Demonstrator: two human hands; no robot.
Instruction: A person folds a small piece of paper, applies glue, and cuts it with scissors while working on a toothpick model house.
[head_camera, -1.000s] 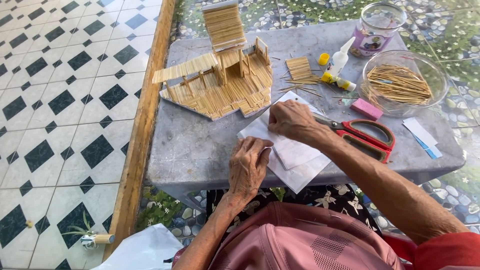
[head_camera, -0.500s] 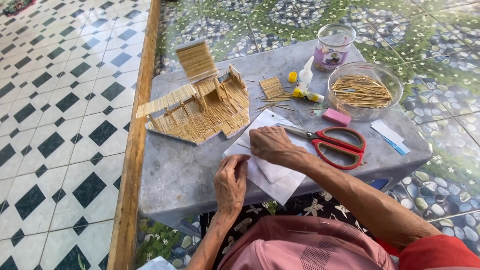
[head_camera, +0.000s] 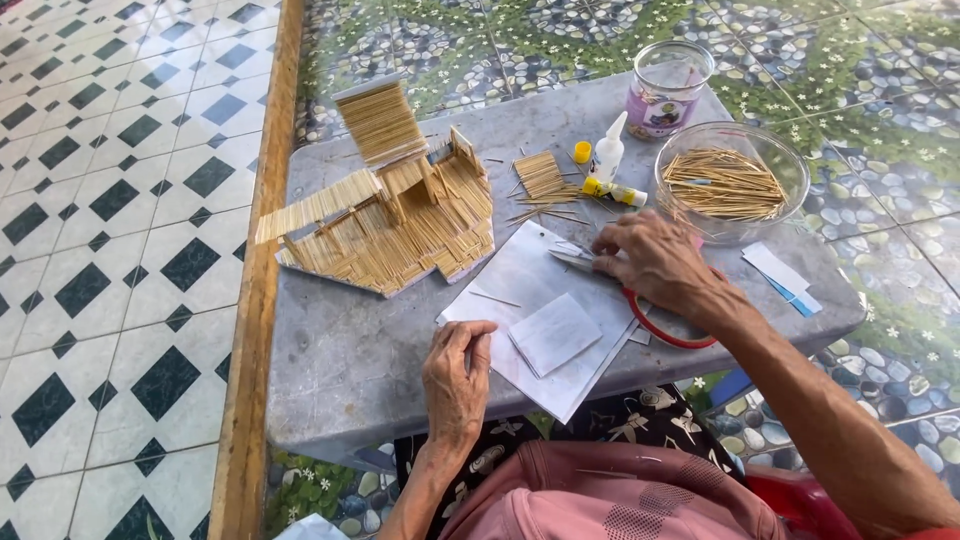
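Grey table (head_camera: 350, 350): right hand (head_camera: 655, 262) grips red-handled scissors (head_camera: 640, 300) (blades shut), left hand (head_camera: 455, 375) loosely curled.

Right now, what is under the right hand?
The right hand rests on red-handled scissors; their blades and part of a red loop show, lying over white paper sheets. The rest of the handles is covered.

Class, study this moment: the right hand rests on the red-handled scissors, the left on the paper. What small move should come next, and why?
Probably lift the scissors clear of the table. The right hand already covers their handles, with the blades lying flat on the white paper. The left hand presses that sheet's near edge, steadying it, and a thin stick lies loose on it, perhaps ready for trimming.
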